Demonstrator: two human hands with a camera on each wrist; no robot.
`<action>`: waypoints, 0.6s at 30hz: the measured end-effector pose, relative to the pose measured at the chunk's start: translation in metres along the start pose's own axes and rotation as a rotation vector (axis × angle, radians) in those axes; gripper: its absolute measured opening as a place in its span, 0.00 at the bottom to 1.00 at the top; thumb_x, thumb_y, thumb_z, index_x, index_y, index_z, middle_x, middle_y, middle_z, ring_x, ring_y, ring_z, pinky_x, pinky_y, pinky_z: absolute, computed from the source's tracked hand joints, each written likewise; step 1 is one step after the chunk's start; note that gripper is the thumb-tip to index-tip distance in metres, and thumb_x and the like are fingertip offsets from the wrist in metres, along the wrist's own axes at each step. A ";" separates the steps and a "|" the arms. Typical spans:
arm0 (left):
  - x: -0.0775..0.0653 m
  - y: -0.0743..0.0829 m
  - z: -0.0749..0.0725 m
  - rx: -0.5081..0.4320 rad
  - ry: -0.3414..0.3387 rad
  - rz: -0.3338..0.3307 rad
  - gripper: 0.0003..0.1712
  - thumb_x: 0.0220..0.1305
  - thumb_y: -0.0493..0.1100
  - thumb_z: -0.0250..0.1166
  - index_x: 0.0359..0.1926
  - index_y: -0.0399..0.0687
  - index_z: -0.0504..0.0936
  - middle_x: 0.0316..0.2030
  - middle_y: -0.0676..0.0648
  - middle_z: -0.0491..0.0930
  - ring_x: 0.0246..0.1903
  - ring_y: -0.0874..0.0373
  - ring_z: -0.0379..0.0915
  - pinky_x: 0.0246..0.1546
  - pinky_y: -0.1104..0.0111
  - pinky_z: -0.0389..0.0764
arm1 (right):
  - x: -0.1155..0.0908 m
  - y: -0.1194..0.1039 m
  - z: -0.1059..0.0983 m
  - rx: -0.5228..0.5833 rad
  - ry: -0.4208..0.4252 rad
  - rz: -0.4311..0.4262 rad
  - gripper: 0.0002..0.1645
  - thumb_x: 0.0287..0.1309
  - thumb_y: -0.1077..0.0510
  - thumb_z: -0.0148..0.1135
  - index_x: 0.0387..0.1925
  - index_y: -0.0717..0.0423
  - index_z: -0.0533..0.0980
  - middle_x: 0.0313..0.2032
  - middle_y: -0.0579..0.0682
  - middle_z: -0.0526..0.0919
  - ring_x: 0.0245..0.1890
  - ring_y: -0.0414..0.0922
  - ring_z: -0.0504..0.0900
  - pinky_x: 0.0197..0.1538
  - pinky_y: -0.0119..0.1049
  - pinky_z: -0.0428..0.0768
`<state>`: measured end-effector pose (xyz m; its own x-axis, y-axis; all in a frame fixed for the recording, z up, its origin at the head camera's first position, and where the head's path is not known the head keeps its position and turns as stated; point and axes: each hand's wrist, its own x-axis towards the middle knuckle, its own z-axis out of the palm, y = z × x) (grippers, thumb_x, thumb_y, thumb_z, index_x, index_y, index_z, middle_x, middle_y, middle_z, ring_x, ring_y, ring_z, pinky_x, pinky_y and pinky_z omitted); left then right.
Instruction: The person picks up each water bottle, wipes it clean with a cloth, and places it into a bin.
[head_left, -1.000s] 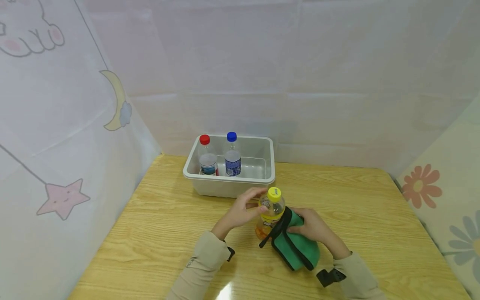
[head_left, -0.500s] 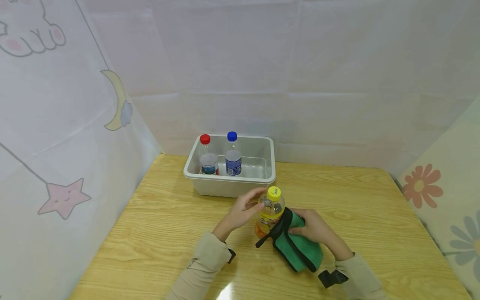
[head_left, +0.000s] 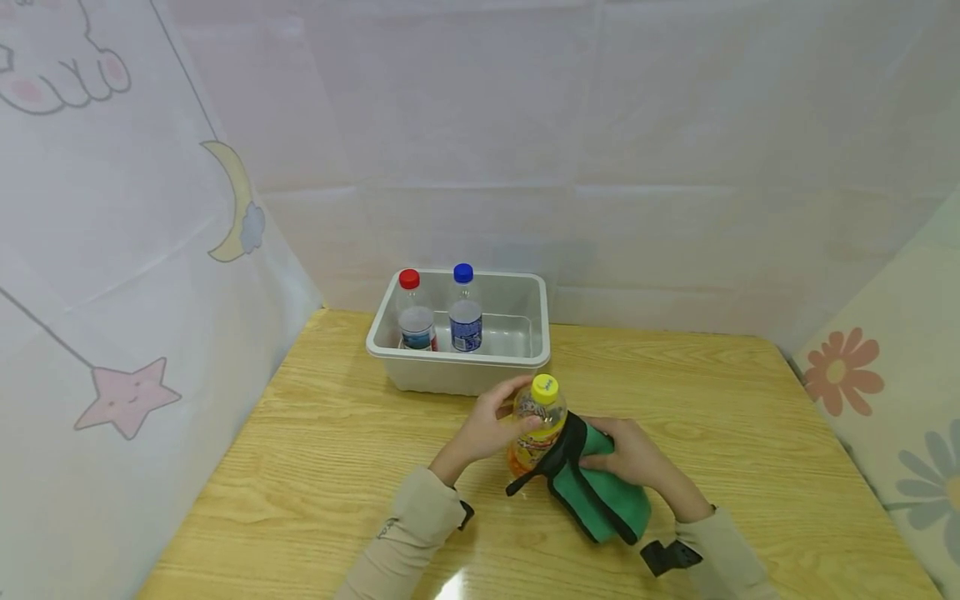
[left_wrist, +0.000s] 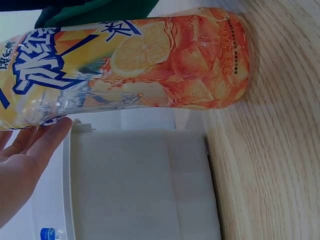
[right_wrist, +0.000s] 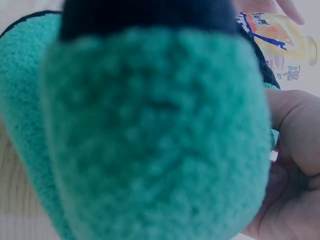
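A plastic drink bottle (head_left: pixel 534 446) with a yellow cap and an orange-and-yellow label stands roughly upright, leaning a little, near the middle of the table. My left hand (head_left: pixel 492 423) grips its upper part from the left, thumb in front. The left wrist view shows the bottle's label (left_wrist: pixel 140 55) with lemon slices, and its base by the wood; I cannot tell whether it touches. On the other side my right hand (head_left: pixel 626 452) holds a folded green towel (head_left: pixel 611 500) with black edging against the bottle. In the right wrist view the fluffy towel (right_wrist: pixel 155 135) hides most of the fingers.
Behind the bottle stands a light grey plastic bin (head_left: pixel 450 377). Inside it, on the left side, are a red-capped bottle (head_left: pixel 416 317) and a blue-capped bottle (head_left: pixel 466 317). The wooden table (head_left: pixel 315 450) ends at printed cloth walls (head_left: pixel 637 167) at the back and sides.
The bottle has shifted and tipped slightly to the left, its label facing differently from one second ago. My right hand and the towel have moved slightly right and down.
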<state>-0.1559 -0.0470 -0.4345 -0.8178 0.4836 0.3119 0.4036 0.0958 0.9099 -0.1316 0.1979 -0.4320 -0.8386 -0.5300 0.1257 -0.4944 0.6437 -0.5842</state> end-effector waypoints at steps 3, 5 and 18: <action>0.000 0.001 0.000 -0.001 -0.005 -0.010 0.32 0.59 0.44 0.63 0.62 0.41 0.64 0.56 0.41 0.69 0.54 0.51 0.67 0.53 0.62 0.72 | -0.002 0.000 -0.005 0.001 0.001 -0.001 0.31 0.46 0.54 0.69 0.52 0.63 0.73 0.45 0.56 0.80 0.41 0.50 0.79 0.41 0.40 0.77; 0.001 0.002 0.000 0.000 -0.007 -0.019 0.31 0.59 0.39 0.63 0.62 0.40 0.64 0.56 0.40 0.68 0.55 0.49 0.66 0.53 0.59 0.71 | -0.002 0.001 -0.009 0.007 0.011 -0.005 0.30 0.46 0.54 0.69 0.52 0.63 0.74 0.44 0.56 0.80 0.40 0.49 0.79 0.40 0.38 0.77; -0.004 0.039 -0.006 0.026 -0.031 -0.006 0.30 0.59 0.33 0.61 0.61 0.30 0.63 0.55 0.32 0.66 0.55 0.39 0.63 0.52 0.52 0.71 | -0.005 -0.007 -0.027 0.003 0.128 -0.081 0.30 0.43 0.56 0.71 0.51 0.61 0.75 0.43 0.56 0.81 0.38 0.49 0.80 0.37 0.38 0.78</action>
<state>-0.1396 -0.0498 -0.3989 -0.8072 0.5096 0.2979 0.4099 0.1209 0.9041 -0.1301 0.2107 -0.4067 -0.8183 -0.5055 0.2736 -0.5612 0.5997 -0.5704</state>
